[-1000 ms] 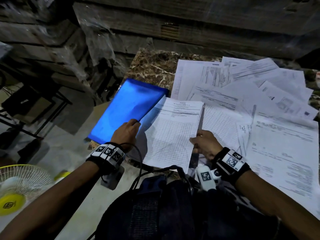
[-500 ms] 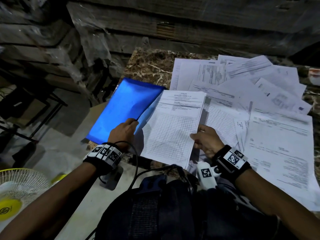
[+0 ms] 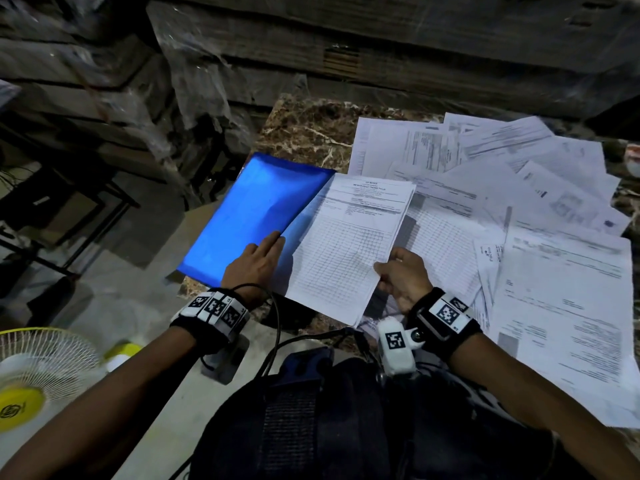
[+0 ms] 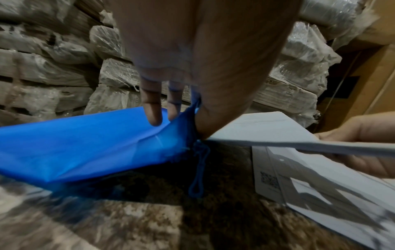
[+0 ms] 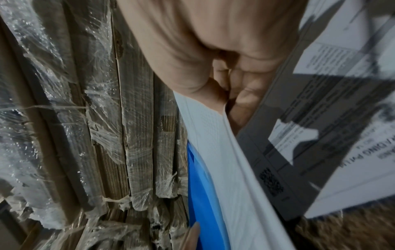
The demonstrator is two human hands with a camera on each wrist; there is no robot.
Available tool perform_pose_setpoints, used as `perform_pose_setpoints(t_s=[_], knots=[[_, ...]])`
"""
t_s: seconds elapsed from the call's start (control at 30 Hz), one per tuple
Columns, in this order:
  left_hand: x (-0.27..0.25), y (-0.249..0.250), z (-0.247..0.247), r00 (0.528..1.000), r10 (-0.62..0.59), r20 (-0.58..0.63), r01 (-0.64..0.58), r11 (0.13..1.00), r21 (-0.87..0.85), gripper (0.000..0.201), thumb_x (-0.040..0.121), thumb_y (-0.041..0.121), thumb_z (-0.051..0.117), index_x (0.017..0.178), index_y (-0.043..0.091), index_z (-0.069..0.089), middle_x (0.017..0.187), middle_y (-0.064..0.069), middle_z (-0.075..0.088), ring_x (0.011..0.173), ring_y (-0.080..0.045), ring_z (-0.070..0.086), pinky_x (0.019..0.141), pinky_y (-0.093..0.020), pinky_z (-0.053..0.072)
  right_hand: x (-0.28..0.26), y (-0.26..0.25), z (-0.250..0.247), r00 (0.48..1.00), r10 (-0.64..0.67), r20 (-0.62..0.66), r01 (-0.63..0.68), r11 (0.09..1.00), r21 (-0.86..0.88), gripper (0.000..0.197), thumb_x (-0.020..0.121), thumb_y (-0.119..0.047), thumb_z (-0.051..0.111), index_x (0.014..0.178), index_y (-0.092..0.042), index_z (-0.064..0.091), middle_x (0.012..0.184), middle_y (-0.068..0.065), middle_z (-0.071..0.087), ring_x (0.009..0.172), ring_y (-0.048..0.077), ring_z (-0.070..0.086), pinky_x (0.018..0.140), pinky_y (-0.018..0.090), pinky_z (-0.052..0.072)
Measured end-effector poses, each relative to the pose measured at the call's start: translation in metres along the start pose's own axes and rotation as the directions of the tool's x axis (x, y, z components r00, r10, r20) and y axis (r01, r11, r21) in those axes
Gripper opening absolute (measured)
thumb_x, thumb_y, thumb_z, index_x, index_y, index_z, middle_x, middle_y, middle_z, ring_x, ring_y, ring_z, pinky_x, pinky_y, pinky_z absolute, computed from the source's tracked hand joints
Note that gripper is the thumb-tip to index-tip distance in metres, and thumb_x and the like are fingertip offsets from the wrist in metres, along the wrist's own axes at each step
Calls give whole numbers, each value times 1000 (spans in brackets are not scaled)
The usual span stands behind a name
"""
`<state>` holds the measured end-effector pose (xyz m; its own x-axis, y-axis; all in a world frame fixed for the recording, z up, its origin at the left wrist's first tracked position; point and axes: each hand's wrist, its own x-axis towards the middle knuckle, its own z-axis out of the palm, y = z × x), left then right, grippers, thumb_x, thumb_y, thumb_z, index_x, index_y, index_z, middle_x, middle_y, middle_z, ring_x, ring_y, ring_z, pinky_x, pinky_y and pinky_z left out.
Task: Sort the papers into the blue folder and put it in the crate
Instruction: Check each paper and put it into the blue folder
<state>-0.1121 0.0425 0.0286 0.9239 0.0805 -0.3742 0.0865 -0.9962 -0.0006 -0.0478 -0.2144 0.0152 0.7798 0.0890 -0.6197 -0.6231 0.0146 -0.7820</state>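
The blue folder (image 3: 252, 216) lies open at the left end of the marble table (image 3: 311, 133). My left hand (image 3: 256, 261) lays straight fingers (image 4: 153, 115) on its raised cover while the thumb sits beneath the cover's edge, so the cover is pinched. A sheaf of gridded papers (image 3: 349, 244) rests slanted over the folder's inner leaf. My right hand (image 3: 398, 275) pinches that sheaf (image 5: 213, 152) at its near right edge. A blue string loop (image 4: 196, 177) hangs from the folder (image 4: 85, 148). No crate is in view.
Several loose printed sheets (image 3: 519, 202) cover the table's right half and overhang its near edge. Stacks of plastic-wrapped cardboard (image 3: 346, 46) rise behind the table. A white and yellow fan (image 3: 34, 375) stands on the floor at lower left. A dark bag (image 3: 311, 427) sits on my lap.
My left hand's fingers, curled at the folder cover's edge before, now lie stretched flat on it. The right hand keeps its hold on the sheaf, which has hardly shifted.
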Motion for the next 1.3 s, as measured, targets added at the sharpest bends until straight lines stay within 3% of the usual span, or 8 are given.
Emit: perform_pose_setpoints(t_s=[0.2, 0.47, 0.6, 0.77, 0.87, 1.03, 1.17, 1.3], knots=[[-8, 14, 3, 950, 121, -287, -167, 976, -142, 57, 86, 36, 19, 128, 9, 47, 139, -9, 50, 88, -38, 56, 56, -42, 51, -7, 6, 26, 998, 27, 62, -27, 1000, -3, 21, 89, 12, 51, 79, -6, 54, 74, 5, 60, 51, 9, 60, 40, 16, 43], [-6, 8, 12, 911, 243, -334, -255, 967, 7, 47, 79, 23, 31, 115, 4, 54, 120, -12, 64, 65, -32, 59, 32, -32, 45, 6, -3, 57, 1000, -20, 20, 21, 996, -89, 23, 81, 14, 48, 75, -6, 56, 66, 7, 59, 46, 17, 52, 44, 24, 41], [-3, 4, 16, 929, 219, -299, -221, 975, 30, 47, 78, 21, 31, 120, 8, 47, 125, -9, 59, 70, -30, 58, 37, -32, 48, 15, 1, 73, 998, -10, 68, 20, 989, -148, 25, 80, 14, 46, 87, -3, 63, 75, 10, 65, 44, 15, 53, 40, 21, 38], [-3, 8, 18, 989, 134, -62, -136, 990, -35, 51, 95, 20, 34, 146, 18, 27, 155, 3, 20, 117, -30, 39, 84, -45, 49, 25, 0, 93, 995, -22, 94, 40, 980, -193, 29, 80, 15, 46, 83, -6, 66, 78, 12, 65, 54, 20, 58, 43, 25, 48], [-2, -9, 23, 982, 113, -148, -140, 972, -187, 52, 93, 38, 42, 141, 19, 38, 149, -4, 33, 113, -34, 48, 83, -45, 50, 31, 1, 93, 996, -17, 90, 41, 963, -265, 27, 81, 9, 49, 74, -12, 64, 80, 10, 67, 65, 24, 62, 64, 41, 56], [22, -69, 24, 947, -284, -151, 177, 853, -491, 64, 82, 42, 34, 131, 3, 49, 134, -21, 48, 117, -41, 50, 99, -44, 38, 34, 12, 87, 997, -11, 76, 40, 923, -383, 26, 82, 4, 47, 72, -12, 64, 65, 11, 65, 49, 23, 58, 54, 33, 52], [51, -117, 16, 853, -516, 75, 486, 734, -474, 51, 88, 21, 51, 133, 0, 40, 134, -26, 44, 118, -43, 48, 97, -44, 40, 37, 20, 88, 999, -14, 32, 26, 925, -379, 19, 83, 6, 49, 73, 0, 64, 65, 19, 62, 51, 26, 57, 54, 34, 54], [69, -138, 15, 866, -483, 128, 485, 752, -446, 37, 82, 17, 53, 114, 0, 53, 116, -25, 58, 99, -40, 58, 77, -38, 46, 37, 18, 93, 1000, -8, 28, 17, 941, -338, 11, 86, 7, 52, 84, 6, 63, 68, 19, 59, 50, 23, 56, 45, 26, 50]])
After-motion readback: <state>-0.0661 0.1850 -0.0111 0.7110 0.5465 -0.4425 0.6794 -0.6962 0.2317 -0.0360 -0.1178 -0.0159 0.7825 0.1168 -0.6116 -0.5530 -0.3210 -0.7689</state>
